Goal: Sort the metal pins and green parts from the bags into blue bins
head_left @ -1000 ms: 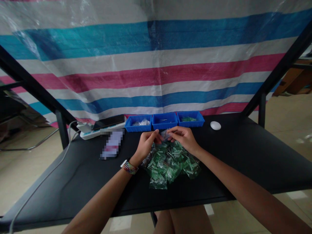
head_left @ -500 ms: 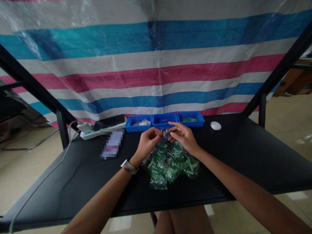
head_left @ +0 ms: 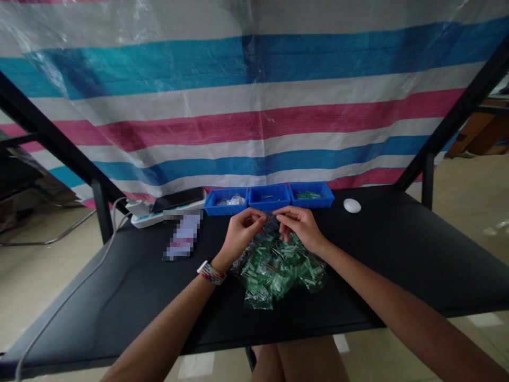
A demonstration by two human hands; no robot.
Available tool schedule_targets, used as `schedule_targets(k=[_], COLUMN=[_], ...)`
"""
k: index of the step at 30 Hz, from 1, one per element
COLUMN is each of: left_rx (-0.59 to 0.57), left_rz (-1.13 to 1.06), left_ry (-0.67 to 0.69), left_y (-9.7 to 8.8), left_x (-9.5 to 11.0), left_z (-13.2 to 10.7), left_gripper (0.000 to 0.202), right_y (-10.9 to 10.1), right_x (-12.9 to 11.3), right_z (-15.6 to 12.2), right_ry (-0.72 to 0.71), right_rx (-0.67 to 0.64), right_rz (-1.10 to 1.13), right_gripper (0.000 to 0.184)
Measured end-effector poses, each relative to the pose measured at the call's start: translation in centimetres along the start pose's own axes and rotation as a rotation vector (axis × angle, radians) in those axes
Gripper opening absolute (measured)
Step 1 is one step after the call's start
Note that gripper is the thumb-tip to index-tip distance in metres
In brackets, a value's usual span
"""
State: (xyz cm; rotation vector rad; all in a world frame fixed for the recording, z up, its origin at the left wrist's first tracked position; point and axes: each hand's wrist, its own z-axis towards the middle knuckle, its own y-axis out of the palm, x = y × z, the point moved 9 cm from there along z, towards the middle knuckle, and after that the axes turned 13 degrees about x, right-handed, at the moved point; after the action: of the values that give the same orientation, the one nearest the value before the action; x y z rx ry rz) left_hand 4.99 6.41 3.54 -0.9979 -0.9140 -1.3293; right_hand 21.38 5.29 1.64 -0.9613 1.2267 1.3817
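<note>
A heap of small clear bags with green parts [head_left: 278, 268] lies on the black table [head_left: 389, 254] in front of me. Both hands hover just above its far edge. My left hand [head_left: 240, 233] and my right hand [head_left: 300, 225] pinch one small clear bag [head_left: 271, 220] between thumbs and fingertips, each at one side of it. A beaded band sits on my left wrist. What is inside the held bag is too small to make out.
Three blue bins [head_left: 270, 197] stand in a row at the table's back edge. A white oval object [head_left: 352, 205] lies to their right. A power strip with a phone [head_left: 167, 208] and a blurred card [head_left: 183, 236] lie at the back left. A striped tarp hangs behind.
Both hands stayed over the heap. The fingers shifted their hold on the small clear bag, and my right hand dropped slightly lower toward the pile.
</note>
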Motion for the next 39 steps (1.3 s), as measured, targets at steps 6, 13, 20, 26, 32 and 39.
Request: schedule_targets(k=[6,13,20,26,32,39], left_rx=[-0.017,-0.003,0.080,0.389,0.587,0.598], left_rz=[-0.063,-0.088,-0.180,-0.260,-0.352,-0.400], left_ry=[-0.089,-0.105,-0.193,-0.252,-0.332,-0.270], left_y=[-0.1,-0.3,-1.4,-5.1,-7.7,-7.9], left_x=[-1.0,-0.8,-1.8,-3.4,-5.3,-4.7], left_z=[0.1,0.5,1.2,2.0,2.2,2.1], left_gripper=[0.032,0.021,0.025,0.033,0.037,0.035], right_y=[-0.3,0.4,0.8,2.0,4.0,3.8], right_x=[-0.1,-0.3,-1.0,-2.9,-2.5,-1.1], right_z=[0.2,-0.5,-0.9,-2.4,-3.5,-2.8], right_ry=[-0.029,-0.102,-0.235,-0.531,-0.618,-0.564], right_rx=[0.045,-0.017,-0.049,-0.133,-0.342,-0.335], right_rz=[0.038,-0.070,-0.206,-0.502,-0.703,-0.619], right_gripper=[0.031,0.022,0.037,0.015,0.009,0.008])
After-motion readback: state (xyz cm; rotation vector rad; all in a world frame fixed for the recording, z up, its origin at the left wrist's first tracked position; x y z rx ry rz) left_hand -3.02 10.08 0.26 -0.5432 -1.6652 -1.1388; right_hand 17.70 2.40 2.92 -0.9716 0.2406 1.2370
